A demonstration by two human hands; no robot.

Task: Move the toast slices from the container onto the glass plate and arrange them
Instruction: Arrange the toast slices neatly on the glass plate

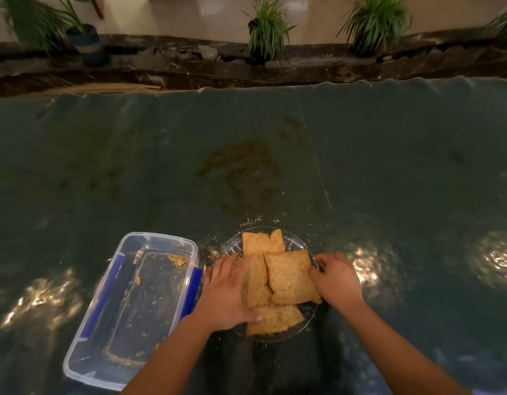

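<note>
Arranging dry toast on the glass plate, both hands at its edges.

All four toast slices (289,277) are lying on the glass plate (296,243), overlapping one another, while the container (132,309) beside it on the bench (389,166) is holding only crumbs. I am judging the slices to be light, stiff and brittle, shedding crumbs readily, so I am taking them by their edges and sliding rather than pinching hard. My left hand (226,295) is lying flat and open, palm down, fingers over the left slice and thumb touching the near one, gripping nothing. My right hand (336,280) is curling loosely at the right slice's edge; whether its fingertips are pinching the toast or the plate rim I cannot tell. Both forearms are reaching in from below.
</note>
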